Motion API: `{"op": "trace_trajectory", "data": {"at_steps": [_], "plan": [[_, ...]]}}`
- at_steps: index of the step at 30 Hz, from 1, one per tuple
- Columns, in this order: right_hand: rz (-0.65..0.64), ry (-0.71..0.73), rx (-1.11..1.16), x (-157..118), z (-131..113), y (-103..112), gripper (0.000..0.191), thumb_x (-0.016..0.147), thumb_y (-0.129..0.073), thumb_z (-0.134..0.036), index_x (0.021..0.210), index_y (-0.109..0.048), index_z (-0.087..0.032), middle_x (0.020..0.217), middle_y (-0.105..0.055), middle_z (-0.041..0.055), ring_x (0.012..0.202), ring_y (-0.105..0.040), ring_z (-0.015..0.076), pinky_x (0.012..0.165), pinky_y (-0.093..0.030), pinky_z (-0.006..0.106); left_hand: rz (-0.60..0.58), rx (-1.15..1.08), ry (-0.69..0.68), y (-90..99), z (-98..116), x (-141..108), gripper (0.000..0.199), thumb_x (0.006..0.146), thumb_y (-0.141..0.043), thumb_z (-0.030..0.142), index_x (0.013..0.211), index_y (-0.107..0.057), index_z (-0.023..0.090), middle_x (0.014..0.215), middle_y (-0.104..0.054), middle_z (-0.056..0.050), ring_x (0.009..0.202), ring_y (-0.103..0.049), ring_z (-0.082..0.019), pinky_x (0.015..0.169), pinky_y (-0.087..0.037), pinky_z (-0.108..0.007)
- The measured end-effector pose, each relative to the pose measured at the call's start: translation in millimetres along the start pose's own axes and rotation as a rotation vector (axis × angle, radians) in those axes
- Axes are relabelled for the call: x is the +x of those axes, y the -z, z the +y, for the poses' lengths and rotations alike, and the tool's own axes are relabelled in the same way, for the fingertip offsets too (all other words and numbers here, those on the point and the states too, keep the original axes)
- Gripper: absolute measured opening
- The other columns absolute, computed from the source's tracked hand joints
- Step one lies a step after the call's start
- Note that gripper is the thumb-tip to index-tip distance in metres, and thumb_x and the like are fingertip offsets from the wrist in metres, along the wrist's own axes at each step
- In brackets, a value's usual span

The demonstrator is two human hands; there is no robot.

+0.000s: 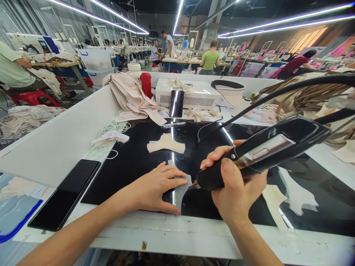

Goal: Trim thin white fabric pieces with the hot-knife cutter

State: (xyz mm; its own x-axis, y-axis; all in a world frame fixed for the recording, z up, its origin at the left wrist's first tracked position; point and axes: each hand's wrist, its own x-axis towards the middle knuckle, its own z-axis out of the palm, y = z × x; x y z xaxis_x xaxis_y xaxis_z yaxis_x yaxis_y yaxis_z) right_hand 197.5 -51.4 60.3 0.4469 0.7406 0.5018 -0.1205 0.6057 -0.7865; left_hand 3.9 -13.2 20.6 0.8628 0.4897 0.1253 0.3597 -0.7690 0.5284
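Note:
My left hand (159,186) lies palm down with spread fingers, the fingertips resting on a thin translucent white piece (183,190) of material. In my right hand (238,195) is a black corded hand tool (269,147) with a silver side panel, its fingers wrapped round the front end. The tool's narrow metal tip meets the right edge of the translucent piece. Both hands are over a glossy black board (127,162). A cream shaped fabric piece (166,144) lies flat beyond my left hand. To the right of my right hand are a cream piece (274,201) and a whitish shaped piece (298,190).
A large black phone (65,194) lies at the left, near coiled pale cord (111,129). Behind the board stand a white box (185,94), a propped phone (176,104) and a red container (145,85). The tool's black cable (277,98) arches rightward. People sit at sewing machines beyond.

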Motion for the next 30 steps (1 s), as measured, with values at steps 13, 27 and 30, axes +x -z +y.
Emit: {"op": "trace_trajectory", "data": {"at_steps": [13, 27, 30], "plan": [[-0.069, -0.035, 0.053, -10.7, -2.7, -1.9, 0.036, 0.088, -0.080, -0.031, 0.116, -0.057, -0.030, 0.083, -0.065, -0.0044, 0.066, -0.064, 0.0154, 0.061, -0.058, 0.034, 0.004, 0.005, -0.004, -2.1, -1.5, 0.1, 0.074, 0.081, -0.088, 0.049, 0.146, -0.061, 0.026, 0.153, -0.058, -0.012, 0.141, -0.050, -0.036, 0.125, -0.029, -0.062], [-0.154, -0.058, 0.143, -25.7, -14.3, 0.5, 0.035, 0.089, -0.080, -0.033, 0.118, -0.061, -0.029, 0.082, -0.066, -0.0031, 0.067, -0.061, 0.0161, 0.059, -0.056, 0.034, 0.013, -0.016, -0.012, -0.4, 1.9, 3.0, 0.071, 0.078, -0.092, 0.044, 0.142, -0.064, 0.028, 0.152, -0.060, -0.010, 0.142, -0.051, -0.035, 0.127, -0.028, -0.056], [-0.147, -0.062, 0.112, -25.3, -13.9, 1.6, 0.033, 0.090, -0.079, -0.031, 0.117, -0.061, -0.029, 0.082, -0.066, -0.0033, 0.067, -0.062, 0.0160, 0.059, -0.057, 0.034, 0.000, -0.019, -0.007, -0.8, 1.9, 3.2, 0.072, 0.079, -0.091, 0.044, 0.142, -0.063, 0.027, 0.152, -0.059, -0.010, 0.144, -0.050, -0.034, 0.128, -0.025, -0.057]]}}
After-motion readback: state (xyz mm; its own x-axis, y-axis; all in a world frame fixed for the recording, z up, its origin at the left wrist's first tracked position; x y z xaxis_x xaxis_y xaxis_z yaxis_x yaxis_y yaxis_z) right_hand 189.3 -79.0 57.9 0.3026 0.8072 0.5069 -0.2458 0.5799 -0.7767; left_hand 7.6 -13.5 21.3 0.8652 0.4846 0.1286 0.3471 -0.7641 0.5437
